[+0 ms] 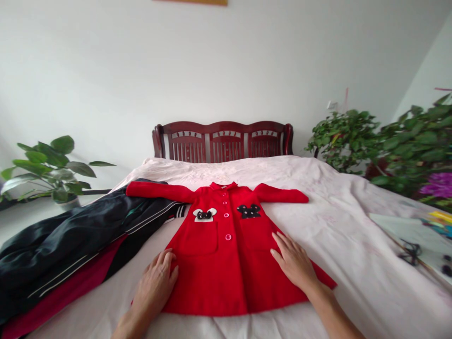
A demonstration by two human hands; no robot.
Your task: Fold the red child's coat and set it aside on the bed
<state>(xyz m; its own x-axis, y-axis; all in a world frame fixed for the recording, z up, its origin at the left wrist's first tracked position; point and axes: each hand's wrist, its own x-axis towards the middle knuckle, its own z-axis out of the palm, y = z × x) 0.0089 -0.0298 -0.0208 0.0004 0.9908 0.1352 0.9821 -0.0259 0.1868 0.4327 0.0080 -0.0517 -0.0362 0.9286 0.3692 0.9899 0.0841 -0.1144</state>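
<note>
A red coat (226,278) lies spread out flat and buttoned, collar away from me, both sleeves stretched sideways. A white bow patch (204,215) and a black polka-dot patch (249,211) sit above its pockets. My left hand (155,280) rests on the coat's lower left edge, its fingers slightly bent and the thumb apart from them. On the right side, my right hand (293,259) lies on the coat near the pocket, fingers stretched out. Neither hand grips anything that I can see.
A pale bedsheet (353,263) covers the surface under the coat. Dark clothing (81,230) with white stripes and magenta parts lies at left. Behind stands a dark wooden backrest (226,141). Leafy plants (346,139) flank the right; a potted plant (52,169) stands left.
</note>
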